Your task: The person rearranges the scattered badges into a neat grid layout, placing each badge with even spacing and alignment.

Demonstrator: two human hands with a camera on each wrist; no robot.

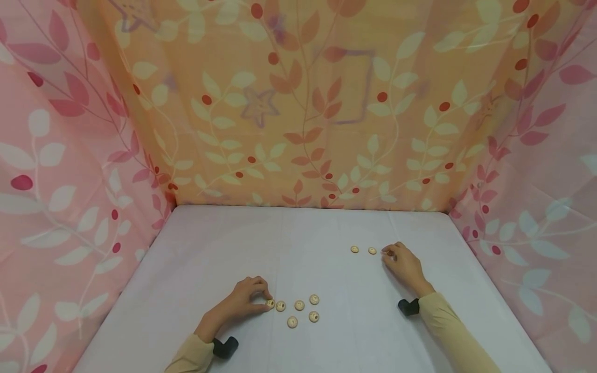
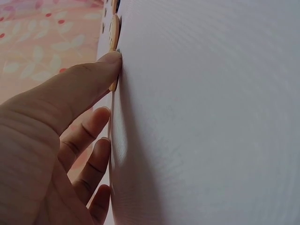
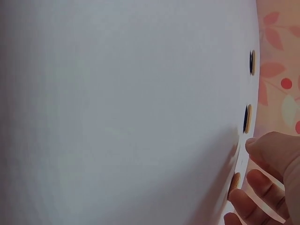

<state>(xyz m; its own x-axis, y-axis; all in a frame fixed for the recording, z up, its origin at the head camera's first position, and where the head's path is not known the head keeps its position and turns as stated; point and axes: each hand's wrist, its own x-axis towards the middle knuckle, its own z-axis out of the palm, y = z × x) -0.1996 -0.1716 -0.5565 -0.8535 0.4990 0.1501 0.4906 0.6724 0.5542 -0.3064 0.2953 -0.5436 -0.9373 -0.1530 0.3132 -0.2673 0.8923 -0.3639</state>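
Note:
My left hand (image 1: 240, 300) pinches a small round wooden disc (image 1: 270, 304) between thumb and a finger, close to the table; in the left wrist view the thumb (image 2: 101, 70) covers most of it. Directly beside it lies another pale disc (image 1: 280, 306) with a dark mark. My right hand (image 1: 404, 267) is low over the table farther back, thumb and fingers loosely bent and apart. A disc (image 3: 234, 184) lies right at its fingertips in the right wrist view. To its left are two more discs, the nearer one (image 1: 372, 250) and a farther one (image 1: 354, 249).
Several other marked discs, among them one at the front (image 1: 292, 322) and one at the back (image 1: 314, 299), lie loosely grouped right of my left hand. The white-covered table (image 1: 261, 238) is walled by a patterned orange cloth (image 1: 308, 103) behind and pink cloths at both sides.

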